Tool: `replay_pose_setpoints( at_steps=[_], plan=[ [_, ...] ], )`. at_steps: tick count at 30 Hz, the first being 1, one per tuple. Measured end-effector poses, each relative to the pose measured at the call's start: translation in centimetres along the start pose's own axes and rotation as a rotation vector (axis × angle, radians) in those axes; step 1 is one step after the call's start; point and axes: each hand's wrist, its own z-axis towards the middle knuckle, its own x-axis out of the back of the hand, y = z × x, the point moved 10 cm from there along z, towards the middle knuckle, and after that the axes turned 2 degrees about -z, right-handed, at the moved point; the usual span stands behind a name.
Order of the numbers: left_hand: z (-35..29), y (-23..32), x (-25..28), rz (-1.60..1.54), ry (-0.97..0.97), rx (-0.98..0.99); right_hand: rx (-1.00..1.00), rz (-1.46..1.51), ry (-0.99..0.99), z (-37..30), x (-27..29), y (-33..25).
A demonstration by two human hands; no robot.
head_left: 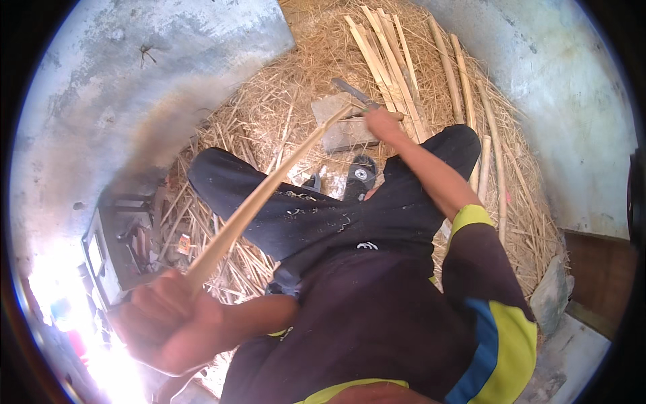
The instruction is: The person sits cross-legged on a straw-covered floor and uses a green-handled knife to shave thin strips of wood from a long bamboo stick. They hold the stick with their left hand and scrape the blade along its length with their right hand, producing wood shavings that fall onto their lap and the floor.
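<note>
A long pale strip of split wood, perhaps bamboo [262, 192], runs slantwise across my lap. My left hand [176, 322] is closed round its near end at the lower left. The far end narrows and reaches the blade side of a knife [354, 91] beside my right hand. My right hand [385, 125] is closed on the knife, whose wooden handle pokes out to the right of the fist. Beneath the blade lies a squarish block [346, 138], stone or wood. Exactly how the blade meets the strip is too small to make out.
Several split strips [390, 60] lie on the straw beyond my right hand. Round poles [464, 81] rest farther right. Shavings and straw [269, 114] cover the floor. Pale walls [148, 74] stand on both sides, and a dark-framed box-like object [111, 252] is at left.
</note>
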Motion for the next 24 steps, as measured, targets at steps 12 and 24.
replay_pose_setpoints(
  at_steps=[12,24],
  plan=[
    [-0.6,0.4,-3.6,-0.113,-0.242,-0.028,0.271,0.119,0.096,-5.9,9.6,-15.1],
    [-0.6,0.1,-5.2,-0.117,-0.362,-0.045,0.333,0.498,0.115,-11.4,19.4,-18.7]
  ],
)
